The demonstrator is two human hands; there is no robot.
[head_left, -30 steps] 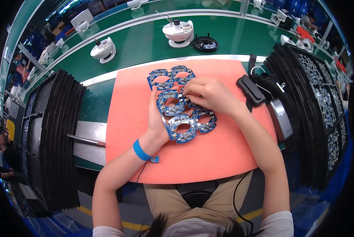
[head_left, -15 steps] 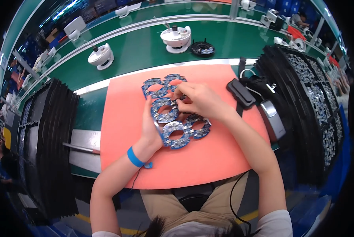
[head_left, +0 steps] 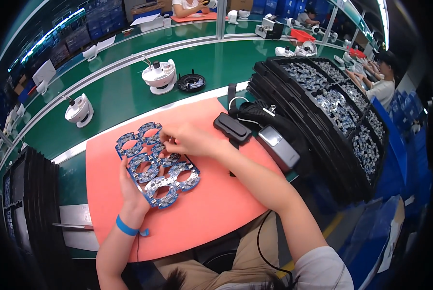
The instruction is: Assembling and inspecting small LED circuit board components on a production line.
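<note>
**Head swings right; both hands stay on the blue board panel**

Measured from the salmon work mat [head_left: 211,212], little in the work itself differs from a second ago: the view has swung right, so the mat now sits left of centre and more of the right-hand stacks shows. Nearest the person, the left hand [head_left: 132,186] keeps supporting the blue circuit-board panel [head_left: 157,164] from its near-left edge, fingers slightly spread beneath and beside it. The panel, a cluster of ring-shaped boards, lies on the mat's middle-left. The right hand [head_left: 190,140] remains at the panel's far-right part, fingertips drawn together on one ring; whether they pinch a piece I cannot tell. So the handling of the panel looks ongoing rather than finished.

Just off the mat's right edge sit a black handheld device [head_left: 232,128] and a grey box [head_left: 279,147], then black trays of boards [head_left: 332,106]. Beyond the mat's far edge, on the green bench [head_left: 115,96], stand two white fixtures [head_left: 159,76].
</note>
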